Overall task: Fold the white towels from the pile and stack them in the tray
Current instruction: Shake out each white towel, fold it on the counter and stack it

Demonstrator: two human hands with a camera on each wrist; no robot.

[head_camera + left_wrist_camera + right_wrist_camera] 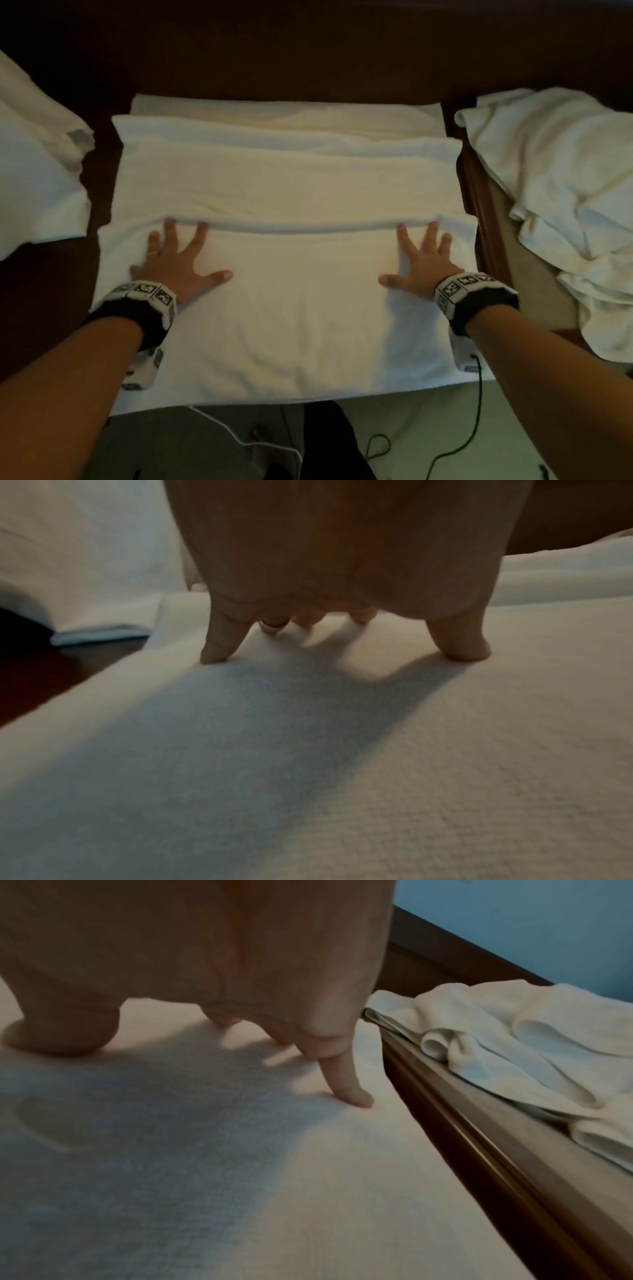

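The left hand [174,262] and the right hand [423,262] lay flat and well apart on the white towel [294,308], fingers spread and straight, gripping nothing, one near each side edge. A ring [152,253] showed on the left hand. The fingertips [214,654] pressed down into the cloth, and those of both hands reached a long fold ridge [301,228] that ran across the towel between them. The towel covered the dark wooden table [48,291], its near edge at the table's front. To the right, just beside the towel, a crumpled pile of white towels [561,192] lay in a wooden-rimmed tray [479,212]. To the left lay more white cloth [37,178], apart from the spread towel.
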